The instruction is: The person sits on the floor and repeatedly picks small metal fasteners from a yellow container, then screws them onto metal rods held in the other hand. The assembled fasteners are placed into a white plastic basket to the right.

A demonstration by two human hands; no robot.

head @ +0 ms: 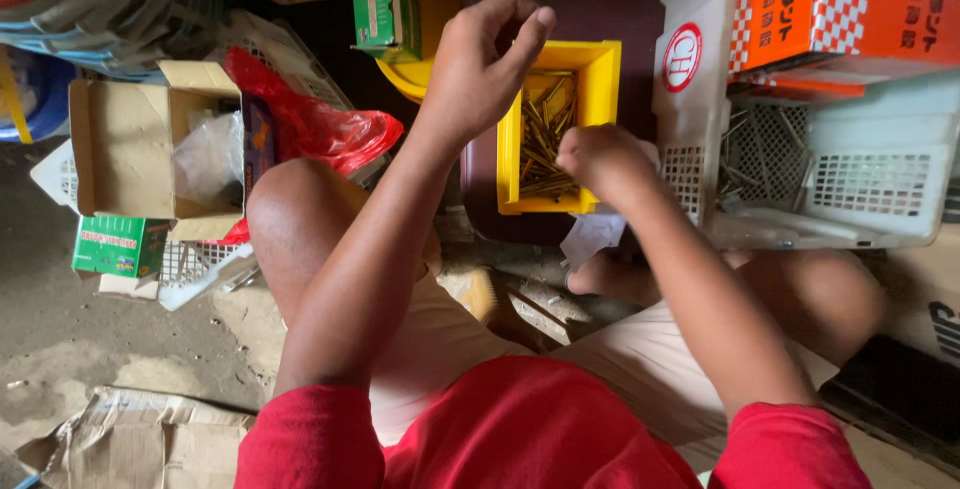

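Red-sleeved arms rise from the lower frame to a yellow bin (603, 79) of brass-coloured screws (545, 144) at upper centre, left hand (480, 69) pinched above it, nearer right hand (597, 157) fisted, contents hidden.

The left hand (480, 64) is raised above a yellow bin (598, 89) of brass-coloured screws (545, 144), fingers pinched together; the right hand (600, 159) is closed in a fist over the bin's near edge, beside a white basket (870, 184); a red bag (320, 124) and cardboard box (120, 139) lie at the left.
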